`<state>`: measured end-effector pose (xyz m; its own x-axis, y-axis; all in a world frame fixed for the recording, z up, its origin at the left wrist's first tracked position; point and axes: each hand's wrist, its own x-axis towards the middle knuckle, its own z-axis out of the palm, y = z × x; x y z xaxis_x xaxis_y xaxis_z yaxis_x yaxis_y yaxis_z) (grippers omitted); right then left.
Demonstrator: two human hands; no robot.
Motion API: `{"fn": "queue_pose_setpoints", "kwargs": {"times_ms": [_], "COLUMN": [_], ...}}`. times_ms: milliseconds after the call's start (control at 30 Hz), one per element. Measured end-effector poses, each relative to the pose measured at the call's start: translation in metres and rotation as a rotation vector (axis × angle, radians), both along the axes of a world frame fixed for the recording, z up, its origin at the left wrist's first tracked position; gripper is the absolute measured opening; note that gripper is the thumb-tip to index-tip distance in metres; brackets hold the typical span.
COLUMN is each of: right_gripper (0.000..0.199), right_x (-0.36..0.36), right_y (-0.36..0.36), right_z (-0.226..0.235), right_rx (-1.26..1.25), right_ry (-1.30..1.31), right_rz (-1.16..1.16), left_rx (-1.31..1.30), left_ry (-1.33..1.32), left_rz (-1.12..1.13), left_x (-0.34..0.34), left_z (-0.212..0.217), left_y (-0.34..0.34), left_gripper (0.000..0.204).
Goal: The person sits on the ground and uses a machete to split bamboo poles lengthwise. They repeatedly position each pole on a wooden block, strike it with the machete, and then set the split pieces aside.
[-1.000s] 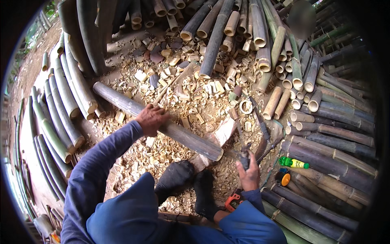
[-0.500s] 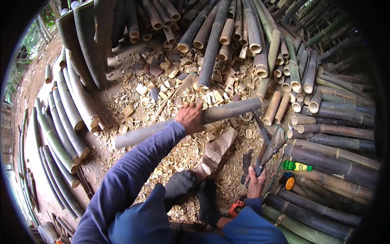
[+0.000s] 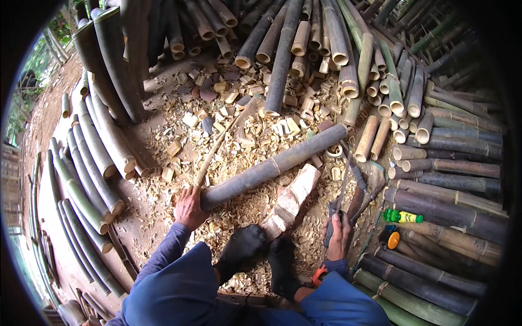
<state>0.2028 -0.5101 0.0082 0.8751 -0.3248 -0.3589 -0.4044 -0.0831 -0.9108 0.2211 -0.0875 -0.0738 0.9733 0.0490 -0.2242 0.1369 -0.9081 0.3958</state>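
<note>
My left hand [image 3: 190, 208] is at the near left end of a dark bamboo pole [image 3: 274, 165], its fingers bent against that end. The pole slants away to the right over the wood shavings. My right hand [image 3: 338, 236], low on the right, is closed around the dark handle of a long thin-bladed knife [image 3: 342, 187], its blade pointing away from me. Beside it lie other dark-handled tools [image 3: 359, 200], partly overlapping, so their kinds are hard to make out. A rough chunk of wood [image 3: 289, 204] lies between the pole and my dark-covered feet [image 3: 242, 247].
Bamboo poles [image 3: 435, 212] are stacked along the right, with more bundles [image 3: 326, 43] at the back and a row [image 3: 89, 179] on the left. A green bottle [image 3: 403, 216] and an orange round thing [image 3: 393, 240] sit at the right. Shavings and offcuts [image 3: 244, 122] cover the ground.
My left hand has slid from the pole's middle to its near left end, and that end has moved right and nearer me. The knife in my right hand now points more directly away.
</note>
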Motion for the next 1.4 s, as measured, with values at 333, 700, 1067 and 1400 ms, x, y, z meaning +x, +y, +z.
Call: {"fn": "queue_pose_setpoints", "kwargs": {"times_ms": [333, 700, 1067, 1400], "right_gripper": [0.046, 0.041, 0.049, 0.047], "right_x": [0.059, 0.067, 0.125, 0.122], "right_y": [0.01, 0.061, 0.024, 0.019], "right_z": [-0.02, 0.001, -0.013, -0.034], "right_rx": [-0.688, -0.93, -0.747, -0.86], "right_ry": [0.029, -0.227, 0.191, -0.075], "right_rz": [0.553, 1.035, 0.979, 0.787], "left_rx": [-0.204, 0.029, -0.069, -0.218], "left_ry": [0.522, 0.519, 0.461, 0.506], "left_rz": [-0.082, -0.163, -0.126, -0.105], "left_x": [-0.011, -0.006, -0.015, -0.006], "left_z": [0.064, 0.086, 0.083, 0.094], "left_y": [-0.058, -0.072, -0.068, -0.07], "left_gripper": [0.073, 0.066, 0.061, 0.065]}}
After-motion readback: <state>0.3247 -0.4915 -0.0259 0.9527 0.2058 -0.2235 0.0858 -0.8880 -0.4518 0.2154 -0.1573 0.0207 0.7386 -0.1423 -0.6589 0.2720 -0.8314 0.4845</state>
